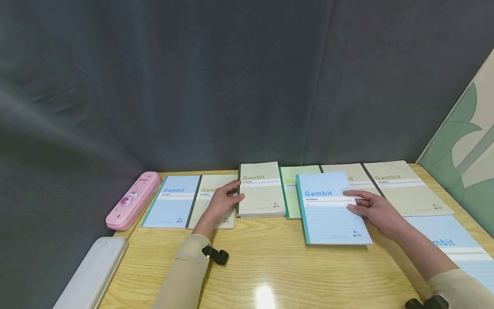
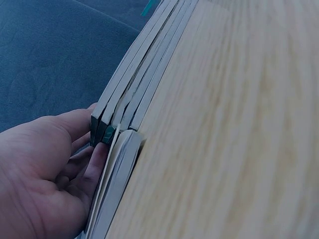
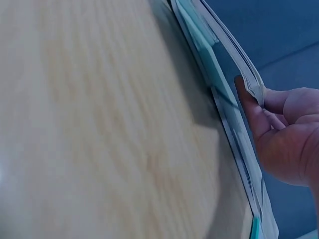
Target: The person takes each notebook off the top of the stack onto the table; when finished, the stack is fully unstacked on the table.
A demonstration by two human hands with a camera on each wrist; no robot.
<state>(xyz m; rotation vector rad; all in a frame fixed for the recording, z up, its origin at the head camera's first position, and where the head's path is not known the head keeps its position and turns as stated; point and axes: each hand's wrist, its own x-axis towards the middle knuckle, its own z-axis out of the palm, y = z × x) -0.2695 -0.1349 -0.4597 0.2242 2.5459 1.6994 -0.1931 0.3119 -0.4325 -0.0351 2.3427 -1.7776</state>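
Observation:
My right hand [image 1: 376,212] pinches a blue Gambit notebook [image 1: 328,219] by its right edge, thumb on the cover. In the right wrist view the notebook [image 3: 239,55] is raised over others lying on the table. My left hand [image 1: 222,201] touches the dark spine side of a cream notebook stack [image 1: 261,195] with thumb and fingers. The left wrist view shows several notebooks [image 2: 142,74] piled there, with my left hand [image 2: 50,169] against their spine ends. Under the left hand lies another cream notebook [image 1: 206,191], partly covered.
A blue notebook [image 1: 171,201] lies at the left, near a pink pencil case [image 1: 133,201] and a white case [image 1: 92,272]. Behind the raised notebook are a green notebook [image 1: 291,189] and cream notebooks [image 1: 405,195]. Another blue notebook [image 1: 455,240] lies at the right edge.

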